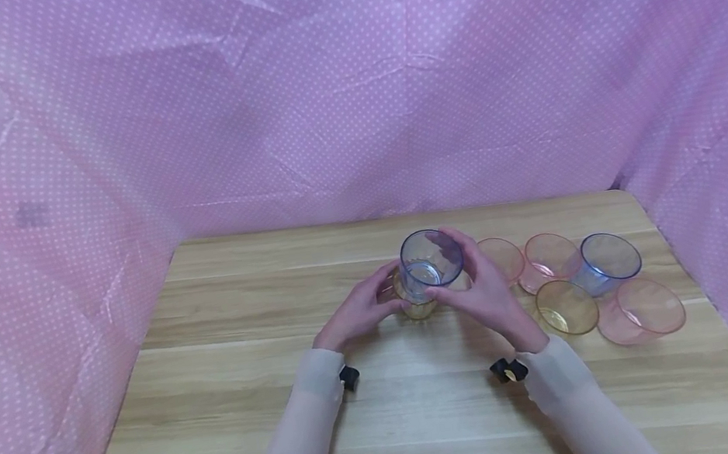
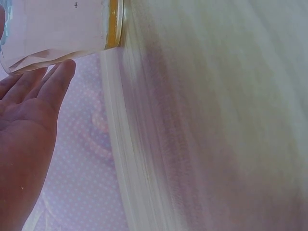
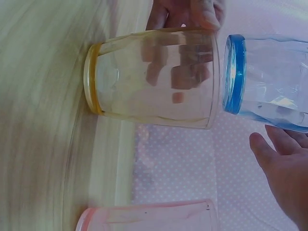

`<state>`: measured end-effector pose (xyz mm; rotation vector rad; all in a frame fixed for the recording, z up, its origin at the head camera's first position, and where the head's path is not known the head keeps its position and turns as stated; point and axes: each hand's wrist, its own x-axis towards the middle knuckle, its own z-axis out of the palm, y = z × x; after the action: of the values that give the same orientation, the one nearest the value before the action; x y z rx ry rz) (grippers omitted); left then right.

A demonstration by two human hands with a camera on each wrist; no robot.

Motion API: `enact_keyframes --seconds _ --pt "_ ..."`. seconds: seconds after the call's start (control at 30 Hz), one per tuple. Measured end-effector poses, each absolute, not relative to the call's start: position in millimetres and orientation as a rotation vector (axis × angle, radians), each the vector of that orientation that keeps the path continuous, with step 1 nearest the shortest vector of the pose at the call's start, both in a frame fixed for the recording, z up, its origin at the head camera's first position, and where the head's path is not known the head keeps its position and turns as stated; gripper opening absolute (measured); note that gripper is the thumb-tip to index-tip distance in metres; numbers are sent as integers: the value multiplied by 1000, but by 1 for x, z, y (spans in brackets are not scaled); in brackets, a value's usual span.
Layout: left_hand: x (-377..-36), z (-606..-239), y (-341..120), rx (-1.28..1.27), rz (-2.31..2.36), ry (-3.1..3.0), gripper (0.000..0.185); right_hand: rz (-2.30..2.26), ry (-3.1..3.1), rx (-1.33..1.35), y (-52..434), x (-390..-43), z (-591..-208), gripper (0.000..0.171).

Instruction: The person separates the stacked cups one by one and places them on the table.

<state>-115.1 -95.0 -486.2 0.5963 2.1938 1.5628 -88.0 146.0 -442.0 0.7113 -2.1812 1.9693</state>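
A clear yellow cup [image 1: 420,311] stands upright on the table in front of me. My left hand [image 1: 364,308] grips its left side, thumb in front and fingers behind; these fingers show through the cup wall [image 3: 122,103] in the right wrist view. Directly above it, my right hand [image 1: 487,293] holds a clear blue cup [image 1: 433,271] upright between thumb and fingers. In the right wrist view a narrow gap separates the blue cup's base [image 3: 235,74] from the yellow cup's rim. The left wrist view shows the yellow cup's base [image 2: 114,24] at the tabletop.
To the right stand several upright cups: a pink one [image 1: 501,260] close behind my right hand, another pink [image 1: 549,262], a blue [image 1: 609,261], a yellow [image 1: 566,310] and a front pink one [image 1: 652,309]. Pink dotted cloth [image 1: 348,119] encloses the wooden table [image 1: 221,405].
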Motion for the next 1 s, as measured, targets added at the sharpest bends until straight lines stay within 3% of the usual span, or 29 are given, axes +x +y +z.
enact_keyframes --seconds 1.0 --pt "-114 -486 -95 617 1586 2183 76 1898 -2124 740 160 -66 -430 94"
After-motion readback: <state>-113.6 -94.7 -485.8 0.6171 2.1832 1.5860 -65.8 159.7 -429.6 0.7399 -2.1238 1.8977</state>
